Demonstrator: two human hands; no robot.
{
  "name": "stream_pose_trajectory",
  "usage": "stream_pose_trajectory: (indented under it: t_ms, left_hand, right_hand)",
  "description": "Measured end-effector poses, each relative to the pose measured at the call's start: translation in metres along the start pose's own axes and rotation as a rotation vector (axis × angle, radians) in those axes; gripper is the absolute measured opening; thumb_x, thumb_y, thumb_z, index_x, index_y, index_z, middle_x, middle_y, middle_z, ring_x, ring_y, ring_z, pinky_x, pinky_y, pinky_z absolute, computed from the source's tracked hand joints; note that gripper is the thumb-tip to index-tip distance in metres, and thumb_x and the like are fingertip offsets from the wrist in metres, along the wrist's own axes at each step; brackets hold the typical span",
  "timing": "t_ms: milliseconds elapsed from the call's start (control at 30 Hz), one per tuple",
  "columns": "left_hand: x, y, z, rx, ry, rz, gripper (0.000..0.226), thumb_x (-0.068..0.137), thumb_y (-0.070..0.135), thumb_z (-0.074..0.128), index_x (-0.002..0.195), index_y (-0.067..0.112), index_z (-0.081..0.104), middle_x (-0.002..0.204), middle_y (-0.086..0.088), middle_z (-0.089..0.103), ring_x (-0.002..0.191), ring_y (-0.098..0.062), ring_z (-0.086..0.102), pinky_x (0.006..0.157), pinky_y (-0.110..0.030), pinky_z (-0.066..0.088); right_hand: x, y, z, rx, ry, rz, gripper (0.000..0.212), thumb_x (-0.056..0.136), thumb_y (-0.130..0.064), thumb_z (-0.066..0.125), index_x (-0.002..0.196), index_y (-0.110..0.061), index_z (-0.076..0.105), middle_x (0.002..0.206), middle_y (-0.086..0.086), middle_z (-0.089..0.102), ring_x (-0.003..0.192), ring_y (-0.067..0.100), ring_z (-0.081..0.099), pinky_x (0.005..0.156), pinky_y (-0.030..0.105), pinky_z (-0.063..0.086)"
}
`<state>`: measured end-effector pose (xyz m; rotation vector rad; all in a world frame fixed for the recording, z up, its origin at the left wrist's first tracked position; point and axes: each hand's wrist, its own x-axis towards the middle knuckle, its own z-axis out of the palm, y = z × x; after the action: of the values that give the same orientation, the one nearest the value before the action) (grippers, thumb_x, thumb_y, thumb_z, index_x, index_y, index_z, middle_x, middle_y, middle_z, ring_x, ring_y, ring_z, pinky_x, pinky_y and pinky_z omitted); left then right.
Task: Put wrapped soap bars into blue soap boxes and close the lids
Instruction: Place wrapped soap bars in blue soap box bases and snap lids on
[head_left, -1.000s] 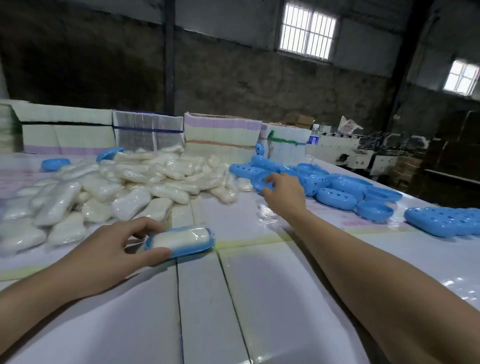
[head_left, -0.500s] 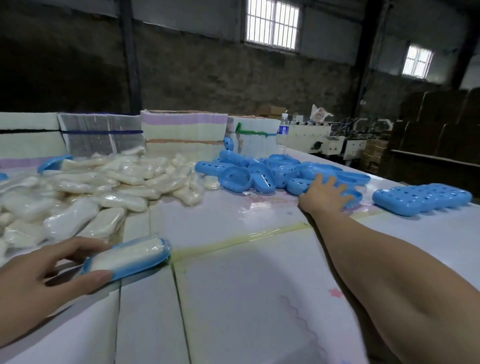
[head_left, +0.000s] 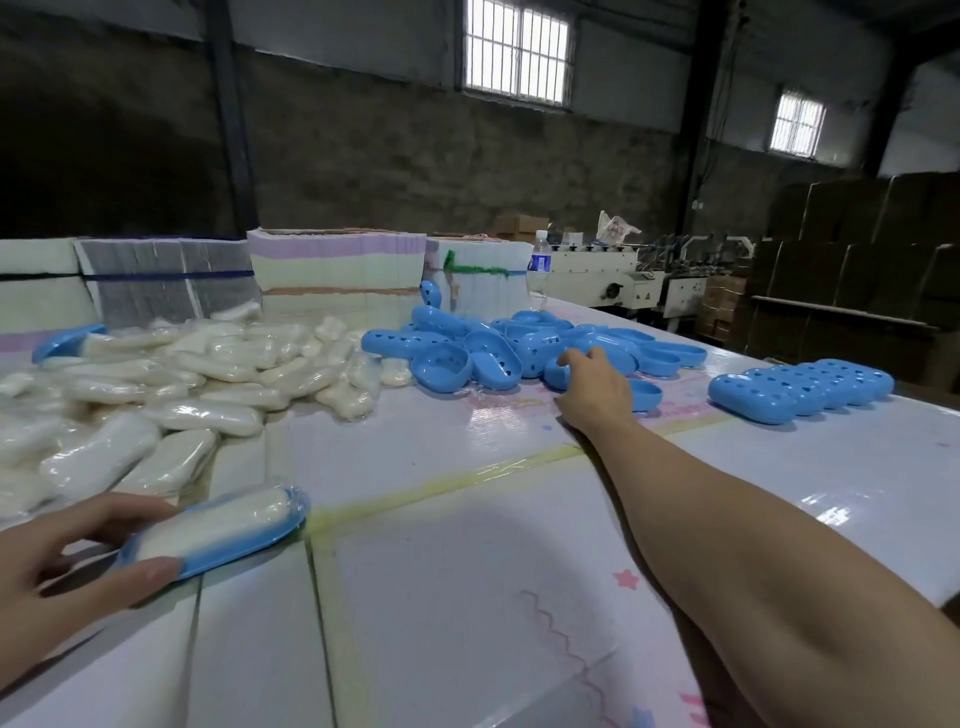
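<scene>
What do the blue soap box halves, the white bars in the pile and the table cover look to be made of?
Blue oval soap box halves: moulded hard plastic, smooth with a slight sheen, with punched holes. White soap bars in clear wrap: likely solid soap under thin glossy film that crinkles and glints. Pale printed table cover: seemingly laminated or plastic-coated sheet, since it reflects the windows.

Bare desk (head_left: 467, 597) lies open between my 2 arms, from the near edge up to the soap pile (head_left: 171, 384) and the heap of blue shells (head_left: 498, 353). My left grip (head_left: 57, 566) holds a filled box half (head_left: 218, 535) just below the soap pile, which crowds everything to its upper left. My right grip (head_left: 592, 389) is at the heap's near edge, shells touching it ahead and to the right. A clear strip separates it from the row of closed boxes (head_left: 800, 389) further right. Paper stacks (head_left: 332, 270) and a bottle (head_left: 539, 267) wall off the back.
</scene>
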<state>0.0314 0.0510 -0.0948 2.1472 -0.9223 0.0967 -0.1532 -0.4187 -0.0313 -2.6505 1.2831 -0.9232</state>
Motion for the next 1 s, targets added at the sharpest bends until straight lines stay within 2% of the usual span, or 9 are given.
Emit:
stream_pose_trajectory:
  t_ms: [167, 267, 400, 567, 633, 700, 800, 933, 1000]
  left_hand:
    - [0.008, -0.003, 0.001, -0.028, -0.005, 0.018, 0.065, 0.061, 0.057, 0.077, 0.119, 0.028, 0.070, 0.108, 0.008, 0.073, 0.098, -0.022, 0.069, 0.073, -0.033, 0.054]
    - [0.007, -0.005, -0.003, -0.022, -0.061, -0.002, 0.068, 0.063, 0.067, 0.074, 0.122, 0.032, 0.069, 0.108, 0.012, 0.073, 0.097, -0.016, 0.070, 0.070, -0.027, 0.055]
    - [-0.002, 0.013, -0.016, -0.021, -0.072, -0.009, 0.077, 0.060, 0.088, 0.064, 0.121, 0.042, 0.066, 0.104, 0.020, 0.072, 0.089, -0.003, 0.070, 0.069, -0.012, 0.052]
    - [-0.013, 0.044, -0.027, -0.016, -0.025, 0.067, 0.076, 0.051, 0.097, 0.059, 0.114, 0.055, 0.063, 0.099, 0.027, 0.070, 0.086, 0.009, 0.066, 0.070, -0.003, 0.045]
    - [-0.016, 0.050, -0.028, -0.097, -0.035, 0.073, 0.073, 0.050, 0.088, 0.069, 0.115, 0.060, 0.055, 0.101, 0.026, 0.070, 0.088, 0.007, 0.066, 0.073, -0.004, 0.046]
    - [-0.019, 0.058, -0.027, -0.170, -0.033, 0.026, 0.079, 0.054, 0.075, 0.081, 0.122, 0.059, 0.045, 0.101, 0.024, 0.068, 0.076, 0.005, 0.064, 0.072, -0.007, 0.047]
    - [-0.020, 0.060, -0.025, -0.167, -0.046, -0.003, 0.089, 0.055, 0.063, 0.079, 0.132, 0.053, 0.035, 0.100, 0.013, 0.068, 0.068, 0.004, 0.060, 0.074, -0.018, 0.046]
    - [-0.019, 0.062, -0.027, -0.095, -0.090, 0.022, 0.074, 0.057, 0.078, 0.071, 0.124, 0.057, 0.045, 0.110, 0.014, 0.067, 0.096, 0.001, 0.066, 0.090, -0.018, 0.048]
    - [-0.019, 0.063, -0.026, -0.088, -0.088, 0.031, 0.074, 0.055, 0.077, 0.067, 0.124, 0.056, 0.049, 0.110, 0.015, 0.068, 0.099, 0.000, 0.066, 0.093, -0.020, 0.049]
  right_hand:
    - [-0.006, -0.025, 0.000, 0.188, 0.018, -0.120, 0.045, 0.079, -0.002, 0.067, 0.116, -0.026, 0.062, 0.105, -0.005, 0.046, 0.095, 0.020, 0.053, 0.076, 0.030, 0.039]
    - [-0.014, -0.055, -0.005, 0.365, 0.039, -0.198, 0.041, 0.081, 0.005, 0.060, 0.109, -0.024, 0.067, 0.100, -0.005, 0.049, 0.093, 0.018, 0.055, 0.078, 0.031, 0.045]
    - [-0.039, -0.112, -0.031, 0.742, -0.001, -0.290, 0.046, 0.079, 0.013, 0.051, 0.093, -0.026, 0.069, 0.090, -0.007, 0.051, 0.078, 0.008, 0.051, 0.071, 0.018, 0.042]
    - [-0.071, -0.187, -0.075, 1.488, -0.415, -0.183, 0.043, 0.081, 0.016, 0.049, 0.086, -0.020, 0.073, 0.077, 0.001, 0.050, 0.068, 0.011, 0.049, 0.055, 0.016, 0.043]
    - [-0.085, -0.206, -0.073, 1.756, -0.630, -0.092, 0.042, 0.084, 0.016, 0.045, 0.089, -0.015, 0.073, 0.076, 0.002, 0.052, 0.062, 0.010, 0.049, 0.047, 0.014, 0.041]
    - [-0.103, -0.213, -0.059, 1.919, -0.843, 0.035, 0.040, 0.087, 0.014, 0.042, 0.094, -0.012, 0.072, 0.074, 0.001, 0.055, 0.059, 0.013, 0.049, 0.047, 0.018, 0.042]
    - [-0.127, -0.209, -0.032, 1.727, -0.983, 0.036, 0.034, 0.090, 0.007, 0.046, 0.099, -0.014, 0.072, 0.084, 0.004, 0.067, 0.070, 0.020, 0.061, 0.058, 0.026, 0.051]
    - [-0.136, -0.203, -0.022, 1.274, -0.766, -0.345, 0.037, 0.093, -0.003, 0.047, 0.095, -0.027, 0.076, 0.107, 0.000, 0.067, 0.080, 0.006, 0.065, 0.067, 0.018, 0.051]
    - [-0.134, -0.203, -0.026, 1.019, -0.613, -0.572, 0.033, 0.093, -0.013, 0.047, 0.103, -0.032, 0.073, 0.114, -0.006, 0.061, 0.096, 0.002, 0.058, 0.083, 0.019, 0.047]
